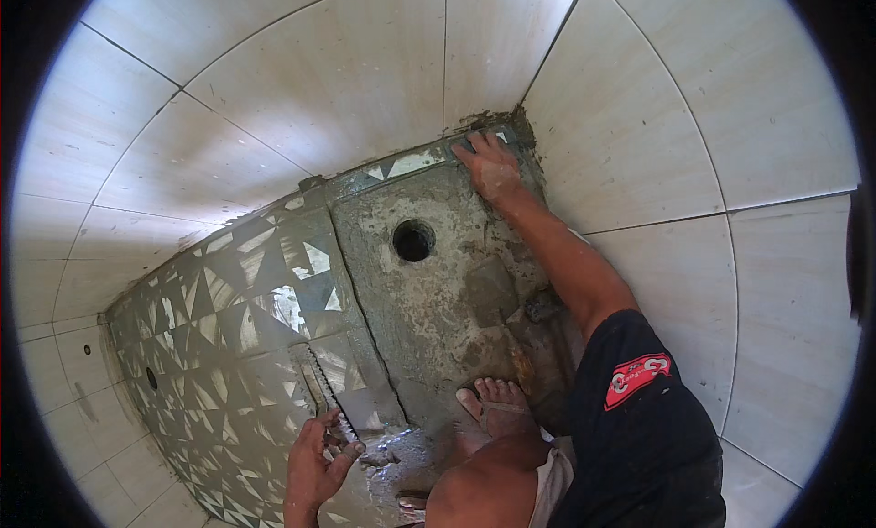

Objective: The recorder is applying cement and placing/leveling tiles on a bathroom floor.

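My left hand (pixel 324 464) grips a notched metal trowel (pixel 318 382) over mortar-smeared patterned floor tiles (pixel 219 345) at the lower left. At the top, my right hand (pixel 488 167) has its fingers bent over a small dark piece (pixel 464 146) at the right end of a narrow tile strip (pixel 406 166) along the back wall, near the corner. Below that strip is rough, wet cement floor (pixel 411 300) with a round drain hole (pixel 412 239).
Cream wall tiles (pixel 630 117) enclose the floor at the back, left and right. My bare foot in a sandal (pixel 497 405) stands on the cement at the lower middle. A dark lump (pixel 543 304) lies by the right wall, beside my forearm.
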Demonstrator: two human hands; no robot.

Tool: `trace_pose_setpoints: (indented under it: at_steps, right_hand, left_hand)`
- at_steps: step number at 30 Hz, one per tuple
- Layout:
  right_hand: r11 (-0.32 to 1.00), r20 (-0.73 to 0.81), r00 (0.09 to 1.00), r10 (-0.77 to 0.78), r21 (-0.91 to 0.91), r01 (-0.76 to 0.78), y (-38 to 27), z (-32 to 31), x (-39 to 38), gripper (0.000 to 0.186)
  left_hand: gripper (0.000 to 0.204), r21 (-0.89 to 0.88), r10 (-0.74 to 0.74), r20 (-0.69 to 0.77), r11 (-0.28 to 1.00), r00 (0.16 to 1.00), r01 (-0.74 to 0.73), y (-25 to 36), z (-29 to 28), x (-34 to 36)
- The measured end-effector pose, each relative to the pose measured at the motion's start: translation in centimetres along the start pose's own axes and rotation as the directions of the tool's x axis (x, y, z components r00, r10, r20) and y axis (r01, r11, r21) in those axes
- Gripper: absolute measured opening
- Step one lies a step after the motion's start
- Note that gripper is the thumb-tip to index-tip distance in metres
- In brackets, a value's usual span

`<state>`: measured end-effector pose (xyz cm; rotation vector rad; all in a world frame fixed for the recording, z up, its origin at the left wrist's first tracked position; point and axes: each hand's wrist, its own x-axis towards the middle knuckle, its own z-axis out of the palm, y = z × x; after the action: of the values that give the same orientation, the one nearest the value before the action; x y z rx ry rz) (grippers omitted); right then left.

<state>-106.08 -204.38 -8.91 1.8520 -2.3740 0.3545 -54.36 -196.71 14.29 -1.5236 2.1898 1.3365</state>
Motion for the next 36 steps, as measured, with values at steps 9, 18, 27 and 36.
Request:
trace_pose_setpoints:
  at_steps: [9,18,27,36]
  right_hand:
    - [0.997,-0.046,0.998,0.042,0.064,-0.039,-0.6,-0.4,-0.3,0.055]
    - [0.994,-0.027,0.995,0.091,0.071,-0.089,0.1,-0.5,-0.6,0.053]
    - [0.991,0.026,0.994,0.105,0.076,-0.107,-0.1,-0.9,-0.4,0.052]
    - [0.995,0.024,0.996,0.086,0.054,-0.088,0.3,-0.8,-0.1,0.051]
  left_hand:
    - [0.061,-0.021,-0.022,-0.003,1.0,1.0,0.022,0.1,0.0,-0.1]
    - [0.062,0.0,-0.005,0.008,1.0,1.0,0.005,0.1,0.0,0.0]
    - [0.062,-0.02,0.014,0.0,1.0,1.0,-0.014,-0.2,0.1,-0.1]
    - [0.062,0.005,-0.017,-0.001,1.0,1.0,0.017,0.8,-0.2,-0.1]
